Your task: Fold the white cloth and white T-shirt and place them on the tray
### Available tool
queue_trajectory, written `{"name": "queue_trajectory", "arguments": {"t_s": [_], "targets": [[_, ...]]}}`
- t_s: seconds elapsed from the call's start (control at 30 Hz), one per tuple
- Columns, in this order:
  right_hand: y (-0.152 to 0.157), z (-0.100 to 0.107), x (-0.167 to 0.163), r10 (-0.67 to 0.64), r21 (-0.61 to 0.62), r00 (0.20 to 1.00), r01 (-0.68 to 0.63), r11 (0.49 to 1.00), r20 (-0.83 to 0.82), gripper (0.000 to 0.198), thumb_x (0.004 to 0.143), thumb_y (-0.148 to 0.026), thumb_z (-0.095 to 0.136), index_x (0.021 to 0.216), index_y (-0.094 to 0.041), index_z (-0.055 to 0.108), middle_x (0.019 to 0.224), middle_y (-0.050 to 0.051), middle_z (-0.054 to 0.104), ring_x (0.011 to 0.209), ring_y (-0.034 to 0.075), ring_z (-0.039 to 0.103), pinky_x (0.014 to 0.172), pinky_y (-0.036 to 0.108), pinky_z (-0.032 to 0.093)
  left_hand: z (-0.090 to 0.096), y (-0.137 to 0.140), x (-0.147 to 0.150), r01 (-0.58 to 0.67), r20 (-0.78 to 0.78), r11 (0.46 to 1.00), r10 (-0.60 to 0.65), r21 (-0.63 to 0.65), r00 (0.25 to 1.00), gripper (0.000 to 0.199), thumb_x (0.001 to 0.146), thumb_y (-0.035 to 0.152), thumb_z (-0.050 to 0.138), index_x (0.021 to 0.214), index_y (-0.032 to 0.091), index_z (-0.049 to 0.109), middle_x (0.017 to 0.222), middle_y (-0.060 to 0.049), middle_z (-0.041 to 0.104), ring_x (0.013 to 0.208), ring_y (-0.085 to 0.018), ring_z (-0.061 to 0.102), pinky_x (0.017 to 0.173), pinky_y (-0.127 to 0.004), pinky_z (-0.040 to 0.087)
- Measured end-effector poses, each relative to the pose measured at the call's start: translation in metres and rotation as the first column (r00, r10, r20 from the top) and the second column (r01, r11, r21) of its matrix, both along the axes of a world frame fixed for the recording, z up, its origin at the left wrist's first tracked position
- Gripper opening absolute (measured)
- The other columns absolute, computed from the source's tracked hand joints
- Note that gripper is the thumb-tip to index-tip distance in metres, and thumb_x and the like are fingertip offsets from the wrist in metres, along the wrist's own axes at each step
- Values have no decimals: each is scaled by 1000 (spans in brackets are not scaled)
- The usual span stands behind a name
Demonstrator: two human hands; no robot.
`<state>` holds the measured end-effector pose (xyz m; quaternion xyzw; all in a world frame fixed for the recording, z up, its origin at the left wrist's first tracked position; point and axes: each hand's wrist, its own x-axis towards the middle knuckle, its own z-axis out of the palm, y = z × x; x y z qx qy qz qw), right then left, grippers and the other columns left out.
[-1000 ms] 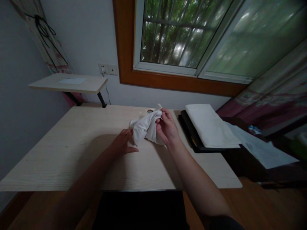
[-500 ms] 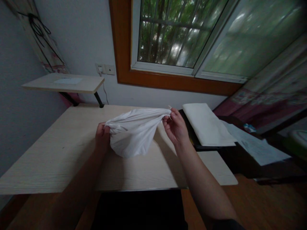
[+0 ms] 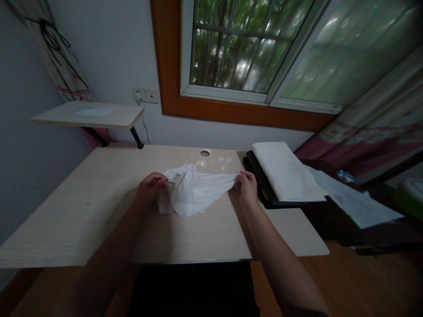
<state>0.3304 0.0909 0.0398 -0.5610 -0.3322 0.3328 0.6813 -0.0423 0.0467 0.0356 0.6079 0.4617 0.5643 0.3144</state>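
Note:
A soft white cloth bag [image 3: 201, 189], its upper edge bunched and gathered, lies crumpled over the middle of the desk. My left hand [image 3: 150, 188] is closed at its left side, where a short thin cord [image 3: 170, 182] shows by the fingertips. On the other side, my right hand [image 3: 247, 182] pinches the bag's drawn-out right corner between thumb and fingers. The fabric is stretched narrow toward that hand and hangs looser near the left one. Its lower part appears to rest on the desktop.
The pale wood desk [image 3: 82, 220] carries a raised shelf [image 3: 122, 116] at the back left. Folded white material [image 3: 287, 171] lies on dark flat items [image 3: 257, 180] at the right. A round cable hole [image 3: 205, 153] is near the back edge, below the window [image 3: 244, 57].
Both hands have come down, the right one toward me. The bag has dropped from its taut, raised spread and bunched up on the desk, uncovering the cable hole.

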Motion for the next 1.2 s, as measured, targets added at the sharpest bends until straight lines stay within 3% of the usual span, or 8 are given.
{"name": "queue_trajectory", "arguments": {"t_s": [0.1, 0.2, 0.37, 0.47, 0.57, 0.73, 0.97, 1.2], "targets": [[-7, 0, -9, -124, 117, 942, 92, 989, 311, 24, 77, -26, 65, 101, -23, 67, 111, 4, 53, 95, 18, 58, 78, 30, 54, -5, 2, 6, 162, -259, 985, -139, 66, 956, 23, 90, 39, 69, 104, 22, 74, 106, -9, 72, 99, -22, 68, 89, -35, 56], [-17, 5, -29, 16, 194, 842, -142, 971, 539, 15, 87, -27, 63, 100, -25, 70, 114, 7, 55, 106, 22, 56, 93, 39, 51, -9, 4, 12, 293, -385, 947, -222, 134, 896, 27, 92, 35, 65, 115, 24, 71, 118, -12, 71, 111, -25, 66, 102, -42, 52], [-28, 0, -72, 537, -81, 337, -788, 611, 773, 38, 89, -41, 77, 123, -25, 69, 119, 9, 67, 113, 27, 61, 102, 43, 47, -8, 4, 13, 338, -420, 929, -250, 149, 873, 35, 91, 39, 67, 123, 24, 67, 128, -13, 67, 122, -28, 63, 109, -47, 48], [-29, -10, -86, 546, -186, 209, -793, 581, 811, 66, 81, -41, 86, 139, -23, 60, 122, 12, 66, 111, 29, 61, 100, 43, 47, -11, 4, 11, 304, -439, 948, -234, 95, 867, 47, 89, 46, 70, 130, 24, 64, 133, -13, 65, 127, -30, 60, 113, -49, 46], [-28, -14, -87, 576, -220, 169, -811, 543, 800, 42, 85, -33, 79, 123, -21, 68, 99, 8, 67, 94, 25, 60, 90, 38, 48, -19, 6, 9, 275, -421, 961, -242, 20, 874, 55, 93, 49, 66, 141, 24, 55, 141, -13, 61, 132, -31, 57, 115, -49, 44], [-33, 2, -61, 673, -58, 335, -870, 489, 660, 12, 84, -30, 68, 77, -21, 66, 85, 3, 57, 86, 21, 55, 80, 32, 44, -26, 7, 7, 210, -302, 975, -224, -77, 927, 54, 106, 49, 37, 155, 24, 33, 144, -14, 59, 131, -25, 59, 115, -48, 45], [-27, 30, 15, 611, 286, 784, -613, 736, 107, 12, 66, -25, 69, 66, -20, 58, 79, 0, 48, 71, 16, 47, 66, 28, 39, -31, 12, 8, 45, -436, 997, -69, -66, 897, 53, 104, 40, 40, 153, 20, 37, 148, -14, 56, 139, -26, 53, 121, -49, 39], [-34, 46, 63, 392, 276, 913, -351, 895, -111, 25, 67, -30, 68, 91, -24, 62, 74, -2, 53, 64, 16, 51, 60, 29, 41, -31, 15, 11, 21, -651, 999, 14, 46, 759, 58, 90, 25, 55, 147, 17, 48, 148, -16, 56, 140, -31, 51, 120, -53, 39]]}}
